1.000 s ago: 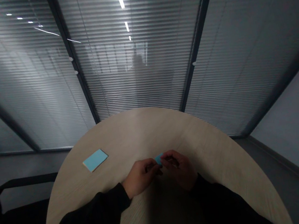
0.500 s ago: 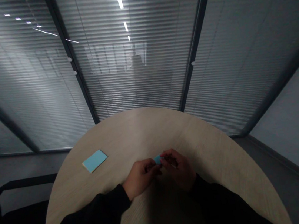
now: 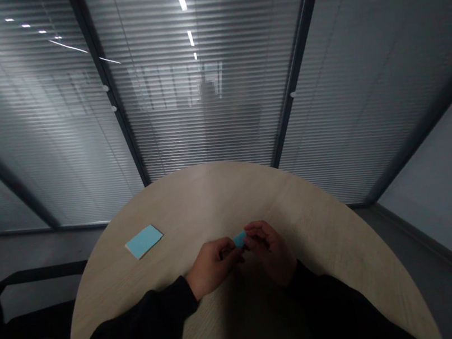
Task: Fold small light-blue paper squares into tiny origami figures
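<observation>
Blue scrap of paper (image 3: 240, 239) poking up right between the two hands here, pinched by the curled fingers of both the left hand (image 3: 211, 265) and the right hand (image 3: 270, 253). Both hands are closed in on it, just over a round light-wood table (image 3: 213, 194). Off to the left, well apart, a pale blue sticky-note pad (image 3: 144, 242) lies flat on the tabletop.

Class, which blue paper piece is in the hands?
The small piece held between the left hand and right hand; the larger blue pad lies flat on the round table, untouched.
</observation>
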`<move>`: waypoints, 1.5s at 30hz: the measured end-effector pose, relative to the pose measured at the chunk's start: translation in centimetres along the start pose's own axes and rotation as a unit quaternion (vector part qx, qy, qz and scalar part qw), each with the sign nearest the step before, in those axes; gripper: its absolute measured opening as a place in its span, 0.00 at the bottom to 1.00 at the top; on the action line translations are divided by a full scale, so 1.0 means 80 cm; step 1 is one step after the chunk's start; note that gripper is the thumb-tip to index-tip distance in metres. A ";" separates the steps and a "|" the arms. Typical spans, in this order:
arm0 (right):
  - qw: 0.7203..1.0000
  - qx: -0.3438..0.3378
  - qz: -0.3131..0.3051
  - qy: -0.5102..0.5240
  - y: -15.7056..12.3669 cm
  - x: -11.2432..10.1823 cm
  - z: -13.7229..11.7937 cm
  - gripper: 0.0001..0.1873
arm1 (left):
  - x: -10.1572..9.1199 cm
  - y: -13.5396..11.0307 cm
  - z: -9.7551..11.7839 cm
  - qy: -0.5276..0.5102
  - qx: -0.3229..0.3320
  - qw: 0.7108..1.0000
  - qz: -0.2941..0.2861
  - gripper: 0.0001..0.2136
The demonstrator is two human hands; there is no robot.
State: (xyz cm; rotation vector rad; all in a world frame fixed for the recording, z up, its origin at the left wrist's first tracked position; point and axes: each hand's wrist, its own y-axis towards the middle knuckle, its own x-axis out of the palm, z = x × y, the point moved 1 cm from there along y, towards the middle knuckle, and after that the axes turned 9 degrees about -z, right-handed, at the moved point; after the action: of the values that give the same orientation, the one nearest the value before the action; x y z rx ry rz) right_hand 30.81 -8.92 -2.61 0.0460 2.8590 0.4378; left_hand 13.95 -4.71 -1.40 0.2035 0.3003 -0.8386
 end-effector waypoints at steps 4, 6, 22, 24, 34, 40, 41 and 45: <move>1.000 -0.003 0.003 0.007 0.000 0.001 0.001 0.12 | -0.001 0.001 -0.002 0.004 -0.006 1.000 0.000 0.14; 1.000 -0.005 0.009 0.005 -0.001 0.001 0.002 0.12 | -0.001 0.001 -0.002 0.010 0.001 1.000 0.000 0.14; 0.996 -0.004 0.046 -0.073 -0.003 0.006 -0.013 0.11 | 0.005 0.005 -0.010 -0.056 0.009 0.998 0.021 0.15; 0.998 0.000 0.046 -0.054 -0.002 0.007 -0.012 0.11 | 0.005 0.005 -0.008 -0.071 0.015 0.997 0.017 0.15; 0.997 0.047 -0.004 0.055 0.001 0.009 -0.007 0.20 | 0.003 0.003 -0.009 -0.046 0.004 0.998 0.037 0.17; 0.998 0.034 0.036 0.050 0.005 0.007 -0.005 0.15 | 0.003 0.004 -0.011 -0.054 -0.003 0.997 0.048 0.16; 0.998 0.033 0.038 0.048 0.006 0.007 -0.004 0.15 | 0.003 0.004 -0.011 -0.063 -0.001 0.997 0.044 0.16; 0.998 0.024 0.036 0.036 0.005 0.007 -0.005 0.14 | 0.003 0.003 -0.013 -0.082 0.013 0.996 0.032 0.17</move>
State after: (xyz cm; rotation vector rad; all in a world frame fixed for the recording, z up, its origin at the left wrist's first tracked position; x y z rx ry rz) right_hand 30.18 -8.62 -2.24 0.1449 2.9460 0.3915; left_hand 14.08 -4.42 -2.40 0.1657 0.1294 -0.7916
